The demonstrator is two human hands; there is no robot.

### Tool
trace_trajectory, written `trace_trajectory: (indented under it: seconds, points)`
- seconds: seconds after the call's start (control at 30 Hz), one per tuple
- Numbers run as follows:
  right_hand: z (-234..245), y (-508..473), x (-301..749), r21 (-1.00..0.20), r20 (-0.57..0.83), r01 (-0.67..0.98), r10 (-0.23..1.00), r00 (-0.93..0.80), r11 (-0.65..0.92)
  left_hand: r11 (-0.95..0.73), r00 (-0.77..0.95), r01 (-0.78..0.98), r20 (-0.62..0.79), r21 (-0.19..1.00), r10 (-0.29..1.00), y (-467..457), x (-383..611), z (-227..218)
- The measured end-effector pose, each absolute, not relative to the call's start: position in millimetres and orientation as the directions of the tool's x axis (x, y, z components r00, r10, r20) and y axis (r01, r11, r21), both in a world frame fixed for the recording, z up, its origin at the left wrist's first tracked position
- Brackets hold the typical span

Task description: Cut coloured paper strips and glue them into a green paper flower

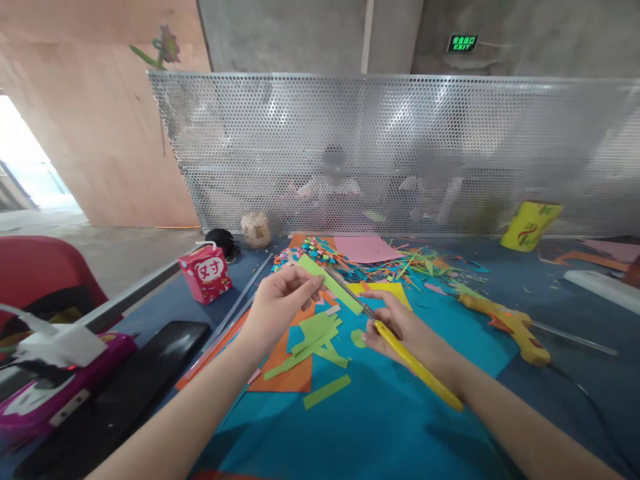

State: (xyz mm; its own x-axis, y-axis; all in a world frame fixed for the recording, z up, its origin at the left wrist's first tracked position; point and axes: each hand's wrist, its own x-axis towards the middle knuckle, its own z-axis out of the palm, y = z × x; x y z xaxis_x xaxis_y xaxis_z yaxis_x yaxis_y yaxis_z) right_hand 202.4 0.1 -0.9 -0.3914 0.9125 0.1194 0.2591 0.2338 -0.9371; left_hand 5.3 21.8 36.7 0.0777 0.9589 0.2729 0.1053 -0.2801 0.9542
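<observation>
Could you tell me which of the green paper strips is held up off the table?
The long strip pinched in the left hand, at the yellow-handled cutter; the other green strips lie flat on coloured sheets.

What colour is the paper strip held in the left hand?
Light green. The paper strip in the left hand shows best in the head view.

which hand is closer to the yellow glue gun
Right. The right hand, gripping a yellow-handled cutting tool, lies just left of the glue gun; the left hand, pinching a green paper strip, is farther left, beyond the right hand.
</observation>
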Motion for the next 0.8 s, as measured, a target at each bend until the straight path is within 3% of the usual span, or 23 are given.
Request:
trace_trajectory:
  seconds: [0.5,0.8]
  points:
    - [0,2,205,-0.926,0.062,0.317,0.91,-0.41,0.206,-0.346,-0.026,0.158,0.354,0.925,0.935,27,-3,37]
    - [13,-4,201,-0.959,0.048,0.239,0.917,-0.395,0.154,-0.359,-0.005,0.191,0.366,0.914,0.93,25,1,37]
